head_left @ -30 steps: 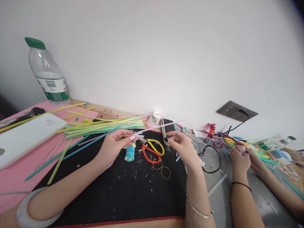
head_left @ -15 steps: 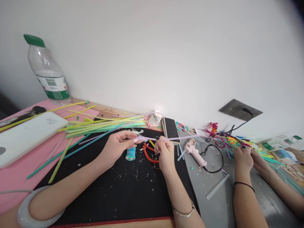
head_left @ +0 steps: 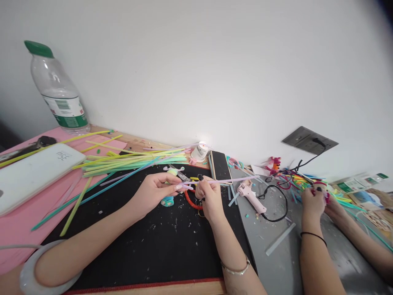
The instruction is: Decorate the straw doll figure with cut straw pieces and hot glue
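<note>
My left hand point(head_left: 158, 189) pinches one end of a lilac pipe cleaner point(head_left: 236, 180) between thumb and fingertips. A little to the right, my right hand point(head_left: 211, 198) grips the same strip, whose free end points right over the glue gun. Partly hidden behind my left fingers lies a small figure with a pale green top and a blue body point(head_left: 167, 201). Between the hands, on the black mat point(head_left: 172, 254), is a bent red pipe cleaner point(head_left: 192, 200). Scissor blades point(head_left: 183, 176) show just beyond my left fingertips.
A pink glue gun point(head_left: 253, 198) with a black cord lies right of the mat. Behind are a phone point(head_left: 221, 167) and a white cup point(head_left: 200, 152). Pipe cleaners point(head_left: 132, 163), a white power bank point(head_left: 37, 176) and a bottle point(head_left: 59, 94) stand left. Another person's hands point(head_left: 316, 203) work at right.
The lilac pipe cleaner's far end has drawn in toward my hands, and a short end now shows between them. The small figure's top has come into view. The view has shifted slightly.
</note>
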Available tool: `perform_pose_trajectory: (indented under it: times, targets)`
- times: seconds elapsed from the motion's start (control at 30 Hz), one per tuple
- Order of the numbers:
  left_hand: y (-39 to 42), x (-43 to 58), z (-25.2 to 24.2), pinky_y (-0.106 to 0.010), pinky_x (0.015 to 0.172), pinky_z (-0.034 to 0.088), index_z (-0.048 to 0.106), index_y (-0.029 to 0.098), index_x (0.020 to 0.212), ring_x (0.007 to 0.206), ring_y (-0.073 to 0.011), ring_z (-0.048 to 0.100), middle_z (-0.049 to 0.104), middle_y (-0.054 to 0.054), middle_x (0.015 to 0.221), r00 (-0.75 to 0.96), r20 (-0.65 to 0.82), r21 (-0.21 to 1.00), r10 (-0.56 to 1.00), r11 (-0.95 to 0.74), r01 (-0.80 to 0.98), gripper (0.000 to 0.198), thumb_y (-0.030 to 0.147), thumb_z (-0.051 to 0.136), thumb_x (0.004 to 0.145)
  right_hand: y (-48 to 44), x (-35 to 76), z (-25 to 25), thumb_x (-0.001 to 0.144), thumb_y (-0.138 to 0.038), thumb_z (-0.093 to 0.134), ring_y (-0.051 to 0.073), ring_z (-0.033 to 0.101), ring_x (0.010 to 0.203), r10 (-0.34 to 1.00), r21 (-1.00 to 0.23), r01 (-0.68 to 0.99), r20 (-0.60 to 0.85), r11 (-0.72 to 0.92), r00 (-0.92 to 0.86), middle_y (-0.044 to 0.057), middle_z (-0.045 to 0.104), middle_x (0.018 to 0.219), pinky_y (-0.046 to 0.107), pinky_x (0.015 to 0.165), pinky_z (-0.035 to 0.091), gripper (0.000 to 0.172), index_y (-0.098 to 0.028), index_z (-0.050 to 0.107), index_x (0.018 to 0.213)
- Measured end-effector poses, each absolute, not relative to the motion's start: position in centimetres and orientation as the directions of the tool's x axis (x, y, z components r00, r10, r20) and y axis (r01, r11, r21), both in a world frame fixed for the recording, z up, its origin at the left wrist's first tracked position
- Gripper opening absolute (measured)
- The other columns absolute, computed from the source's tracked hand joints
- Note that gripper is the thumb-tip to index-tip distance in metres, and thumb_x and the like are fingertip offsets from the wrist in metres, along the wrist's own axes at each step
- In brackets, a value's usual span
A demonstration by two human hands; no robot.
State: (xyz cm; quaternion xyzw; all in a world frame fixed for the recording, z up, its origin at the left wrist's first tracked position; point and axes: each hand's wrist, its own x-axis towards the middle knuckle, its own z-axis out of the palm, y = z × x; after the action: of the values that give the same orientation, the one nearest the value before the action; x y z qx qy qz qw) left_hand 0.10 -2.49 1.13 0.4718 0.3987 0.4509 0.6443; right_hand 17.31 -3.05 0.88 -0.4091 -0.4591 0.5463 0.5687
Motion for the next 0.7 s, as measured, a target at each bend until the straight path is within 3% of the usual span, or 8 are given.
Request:
perform_pose_trajectory:
  times: [0.3, 0.7]
  targets:
    - [-2.19, 0.02, 0.57, -0.032, 0.077, 0.055, 0.073, 0.020, 0.083, 0.085, -0.0213, 0.068, 0.074, -0.006, 0.086, 0.223, -0.134, 0.951, 0.966, 0.189, -0.245, 0.022, 0.033, 0.073, 0.066, -3.29, 17.07, 0.69, 0.080, -0.028, 0.056, 0.005, 0.016, 0.042, 0.997, -0.985, -0.158, 0.076, 0.074, -0.004, -0.009, 0.024, 0.045, 0.022, 0.042, 0.011, 0.039, -0.019, 0.033, 0.049]
    - [-2.31, 0.01, 1.10, -0.034, 0.080, 0.053, 0.072, 0.016, 0.085, 0.094, -0.0251, 0.067, 0.074, -0.009, 0.090, 0.237, -0.210, 0.911, 0.948, 0.278, -0.305, 0.028, 0.034, 0.076, 0.064, -3.09, 17.09, 0.30, 0.077, -0.034, 0.056, 0.005, 0.017, 0.042, 0.999, -0.998, -0.041, 0.040, 0.041, 0.022, -0.009, 0.025, 0.044, 0.021, 0.041, 0.012, 0.039, -0.019, 0.034, 0.048]
